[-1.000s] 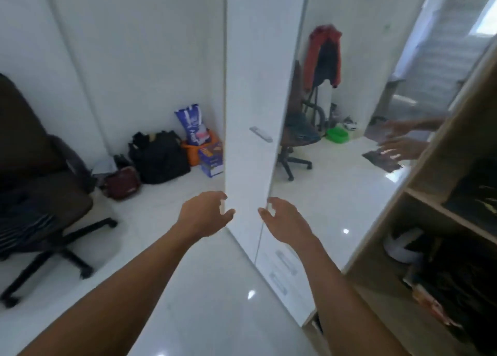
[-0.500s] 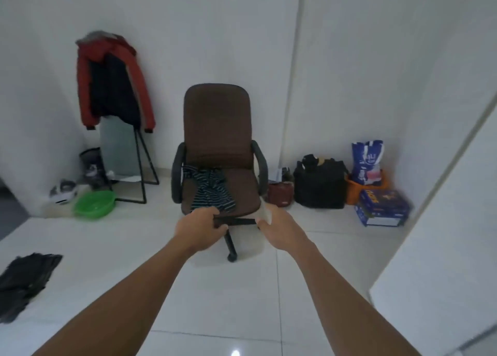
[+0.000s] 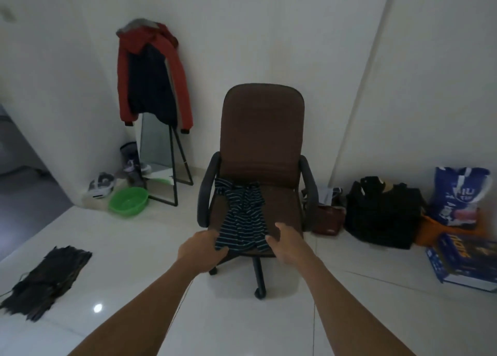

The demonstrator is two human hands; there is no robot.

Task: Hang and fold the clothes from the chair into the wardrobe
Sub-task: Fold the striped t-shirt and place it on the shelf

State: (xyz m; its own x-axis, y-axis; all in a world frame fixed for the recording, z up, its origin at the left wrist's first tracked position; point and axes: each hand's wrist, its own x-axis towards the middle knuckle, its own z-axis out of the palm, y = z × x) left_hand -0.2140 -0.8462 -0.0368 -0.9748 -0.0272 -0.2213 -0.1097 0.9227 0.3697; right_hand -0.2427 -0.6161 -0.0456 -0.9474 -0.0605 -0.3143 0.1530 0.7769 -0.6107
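Note:
A brown office chair (image 3: 262, 129) stands in front of me against the white wall. A dark striped garment (image 3: 243, 218) lies crumpled on its seat and hangs over the front edge. My left hand (image 3: 203, 250) reaches the garment's lower left corner, and its loosely bent fingers touch the hem. My right hand (image 3: 286, 244) is at the lower right corner with fingers spread, holding nothing. The wardrobe is out of view.
A red jacket (image 3: 150, 73) hangs over a standing mirror (image 3: 156, 151) at the left, with shoes (image 3: 100, 184) and a green basin (image 3: 128, 201) below. Dark cloth (image 3: 45, 280) lies on the floor. A black bag (image 3: 382, 213), a blue sack (image 3: 457, 194) and a box (image 3: 462, 261) line the right wall.
I have turned from the wardrobe to the chair and come closer. Both hands moved forward to the front edge of the striped garment.

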